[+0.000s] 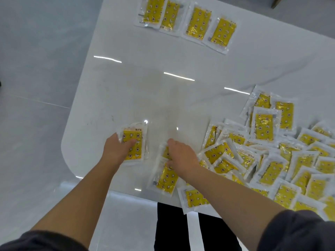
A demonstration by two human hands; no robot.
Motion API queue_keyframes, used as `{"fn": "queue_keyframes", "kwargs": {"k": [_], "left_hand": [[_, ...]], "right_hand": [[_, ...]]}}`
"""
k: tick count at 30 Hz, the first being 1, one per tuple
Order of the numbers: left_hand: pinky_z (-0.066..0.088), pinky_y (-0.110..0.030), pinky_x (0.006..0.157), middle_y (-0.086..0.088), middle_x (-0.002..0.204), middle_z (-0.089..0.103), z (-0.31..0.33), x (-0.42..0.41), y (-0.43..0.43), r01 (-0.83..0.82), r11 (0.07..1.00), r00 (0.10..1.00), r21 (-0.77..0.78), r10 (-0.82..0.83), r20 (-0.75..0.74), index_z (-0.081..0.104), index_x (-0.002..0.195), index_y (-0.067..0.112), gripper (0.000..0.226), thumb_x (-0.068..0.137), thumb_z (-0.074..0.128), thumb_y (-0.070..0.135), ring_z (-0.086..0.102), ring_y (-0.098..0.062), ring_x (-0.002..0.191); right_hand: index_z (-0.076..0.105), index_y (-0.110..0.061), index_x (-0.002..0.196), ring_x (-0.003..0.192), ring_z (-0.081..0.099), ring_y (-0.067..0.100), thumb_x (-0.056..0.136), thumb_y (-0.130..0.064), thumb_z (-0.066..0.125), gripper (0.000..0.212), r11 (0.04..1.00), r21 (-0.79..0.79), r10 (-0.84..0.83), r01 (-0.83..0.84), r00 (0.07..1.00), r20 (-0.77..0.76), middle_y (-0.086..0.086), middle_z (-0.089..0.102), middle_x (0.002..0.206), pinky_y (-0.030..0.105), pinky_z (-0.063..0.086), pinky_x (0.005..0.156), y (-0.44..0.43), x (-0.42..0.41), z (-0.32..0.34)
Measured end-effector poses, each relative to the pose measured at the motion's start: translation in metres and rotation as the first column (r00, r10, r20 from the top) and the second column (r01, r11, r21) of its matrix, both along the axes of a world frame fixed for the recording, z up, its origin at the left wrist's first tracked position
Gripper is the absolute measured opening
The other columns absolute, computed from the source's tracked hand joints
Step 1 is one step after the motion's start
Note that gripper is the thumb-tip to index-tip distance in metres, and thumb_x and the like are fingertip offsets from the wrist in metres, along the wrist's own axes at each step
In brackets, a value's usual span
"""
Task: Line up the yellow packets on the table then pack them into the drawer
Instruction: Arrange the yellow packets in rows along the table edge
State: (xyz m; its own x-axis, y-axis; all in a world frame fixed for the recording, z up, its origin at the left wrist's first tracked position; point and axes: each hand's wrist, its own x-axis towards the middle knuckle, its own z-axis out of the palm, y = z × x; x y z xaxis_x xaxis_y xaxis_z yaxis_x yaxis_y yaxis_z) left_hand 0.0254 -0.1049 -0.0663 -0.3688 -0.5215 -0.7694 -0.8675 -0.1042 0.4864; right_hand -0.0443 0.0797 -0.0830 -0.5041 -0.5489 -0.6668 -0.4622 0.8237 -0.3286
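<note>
I read this as the gathering part of the line-up: my left hand is clamped on a small stack of yellow packets near the table's rounded near-left corner, thumb lying across the top face and the other fingers curled around the left edge and underneath, so the pile stays square while more get added. The stack sits half out of the palm, its far end and right side free, and that leaves room to slide another one on top.

My right hand is down on a loose packet just right of the stack. The fingers are bent and pressing on its upper half, with the index fingertip reaching just past its far edge. I can't tell whether the thumb has got under it yet (the hand covers that side), so it is touched, not clearly held. The lower half of the packet sticks out toward me below the wrist.

The big heap sprawls to the right, overlapping every which way. Four packets already lie in a neat row at the far edge, well apart from my hands. No drawer is in view.
</note>
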Motion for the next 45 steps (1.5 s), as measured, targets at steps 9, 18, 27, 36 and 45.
{"fn": "queue_keyframes", "kwargs": {"k": [9, 18, 27, 36, 45], "left_hand": [[0.057, -0.040, 0.085, -0.015, 0.106, 0.072, 0.005, -0.015, -0.029, 0.145, 0.813, 0.985, 0.564, -0.063, -0.162, 0.066, 0.109, 0.006, 0.077, 0.049, 0.091, 0.048, 0.070, -0.030, 0.097], [0.054, -0.042, 0.090, -0.016, 0.107, 0.072, 0.004, -0.082, 0.038, 0.231, 0.789, 0.966, 0.570, -0.117, -0.228, 0.065, 0.111, 0.002, 0.044, 0.076, 0.074, 0.028, 0.070, -0.030, 0.097], [0.059, -0.035, 0.078, -0.010, 0.106, 0.072, 0.002, -0.126, 0.098, -0.047, 0.845, 0.975, 0.532, 0.154, -0.159, 0.063, 0.110, 0.009, 0.020, 0.092, 0.061, 0.017, 0.072, -0.022, 0.092], [0.059, -0.037, 0.082, -0.013, 0.112, 0.070, 0.015, -0.163, 0.143, -0.066, 0.834, 0.971, 0.548, 0.180, -0.156, 0.059, 0.122, 0.005, 0.034, 0.092, 0.060, 0.020, 0.070, -0.025, 0.098], [0.058, -0.039, 0.083, -0.013, 0.111, 0.070, 0.017, -0.209, 0.165, -0.092, 0.864, 0.967, 0.495, 0.196, -0.163, 0.060, 0.120, 0.004, 0.032, 0.092, 0.062, 0.019, 0.070, -0.026, 0.098]], "right_hand": [[0.058, -0.012, 0.123, 0.117, 0.053, 0.024, 0.089, -0.024, 0.067, 0.038, 0.979, -0.013, -0.183, 0.202, 0.912, 0.366, 0.006, 0.057, 0.126, 0.034, 0.041, 0.097, 0.021, -0.091, 0.022], [0.067, -0.014, 0.109, 0.074, 0.064, 0.015, 0.081, -0.022, 0.076, 0.030, 0.608, -0.078, -0.613, 0.790, 0.530, 0.585, 0.004, 0.068, 0.088, 0.027, 0.053, 0.063, 0.033, -0.143, 0.023], [0.052, -0.011, 0.131, 0.109, 0.061, 0.034, 0.098, -0.009, 0.048, 0.033, 0.018, 0.227, -0.443, 0.974, -0.196, 0.875, 0.020, 0.061, 0.127, 0.056, 0.047, 0.098, 0.080, -0.139, 0.005], [0.062, -0.015, 0.093, 0.096, 0.069, 0.023, 0.090, -0.017, 0.067, 0.007, 0.128, -0.001, -0.649, 0.992, 0.085, 0.756, 0.006, 0.072, 0.099, 0.045, 0.052, 0.094, 0.134, -0.184, 0.020], [0.053, -0.007, 0.124, 0.100, 0.065, 0.022, 0.080, -0.019, 0.076, 0.051, 0.202, -0.015, -0.647, 0.979, 0.144, 0.749, 0.009, 0.066, 0.111, 0.052, 0.049, 0.098, 0.169, -0.236, 0.025]]}}
